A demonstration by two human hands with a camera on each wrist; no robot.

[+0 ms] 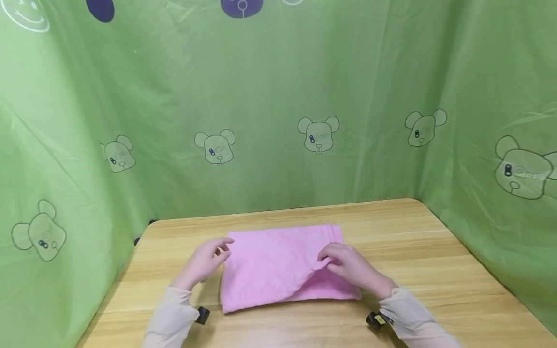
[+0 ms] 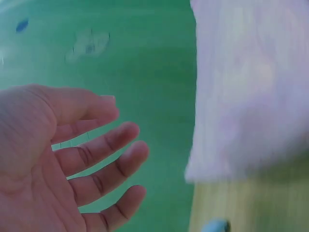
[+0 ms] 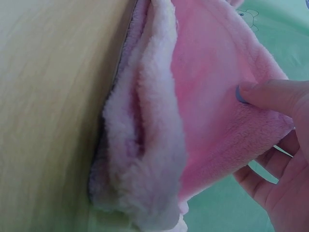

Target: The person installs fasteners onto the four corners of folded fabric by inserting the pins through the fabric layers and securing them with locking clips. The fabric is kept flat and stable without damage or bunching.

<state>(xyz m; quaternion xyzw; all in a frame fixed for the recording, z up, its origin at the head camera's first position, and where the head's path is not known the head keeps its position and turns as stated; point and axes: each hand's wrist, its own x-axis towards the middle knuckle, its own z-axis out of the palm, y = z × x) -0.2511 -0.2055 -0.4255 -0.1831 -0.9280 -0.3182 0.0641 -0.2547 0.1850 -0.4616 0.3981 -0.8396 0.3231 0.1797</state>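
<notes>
A fluffy pink towel (image 1: pixel 270 266) lies folded in layers on the table. My right hand (image 1: pixel 350 266) pinches the near right corner of its top layer between thumb and fingers, lifted and drawn back so that the lower layer (image 1: pixel 326 286) shows. In the right wrist view the thumb (image 3: pixel 265 94) presses on the raised flap, with the fingers behind it, and the thick folded edge (image 3: pixel 145 145) hangs beside. Beside the towel's left edge is my left hand (image 1: pixel 206 258); its fingers (image 2: pixel 108 169) are spread and loosely bent, holding nothing.
The towel rests on a light wood-grain table (image 1: pixel 435 270). Green curtain (image 1: pixel 270 87) printed with bear heads surrounds the table at the back and both sides. Each forearm carries a black wrist camera, one at the left sleeve (image 1: pixel 202 315) and one at the right (image 1: pixel 375 320).
</notes>
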